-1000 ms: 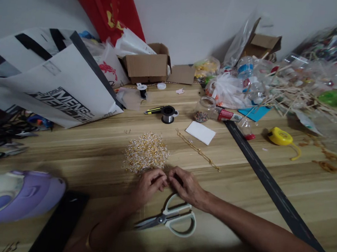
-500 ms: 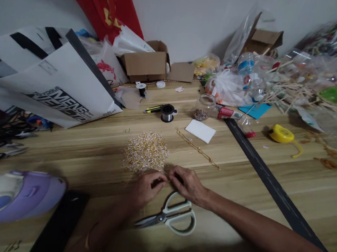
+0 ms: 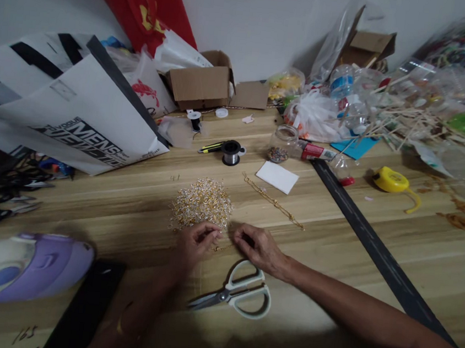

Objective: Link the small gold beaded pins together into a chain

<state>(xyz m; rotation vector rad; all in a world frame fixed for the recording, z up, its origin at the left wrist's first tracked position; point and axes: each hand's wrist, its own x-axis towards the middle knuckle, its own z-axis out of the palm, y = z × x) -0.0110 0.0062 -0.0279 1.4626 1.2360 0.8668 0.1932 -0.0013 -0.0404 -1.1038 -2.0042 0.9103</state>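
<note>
My left hand [image 3: 198, 243] is closed in a pinch at the near edge of a pile of gold and clear beads [image 3: 203, 204]; what its fingertips hold is too small to name. My right hand [image 3: 258, 247] pinches one end of a short gold chain [image 3: 221, 247], which runs toward the left fingers. Just below the hands lie scissors [image 3: 231, 294] with pale handles, blades pointing left. Beyond my right hand a longer gold chain [image 3: 273, 201] rests on the wooden table, beside a white card [image 3: 277, 177].
A wire spool [image 3: 231, 153], a jar of beads [image 3: 282, 145] and a yellow tape measure [image 3: 392, 180] stand farther back. A large white bag [image 3: 84, 119] and a purple and white object [image 3: 35, 272] are left. A dark strip [image 3: 374, 244] crosses the right side.
My left hand has moved left, away from my right hand, widening the gap between them. The short gold chain now shows in that gap.
</note>
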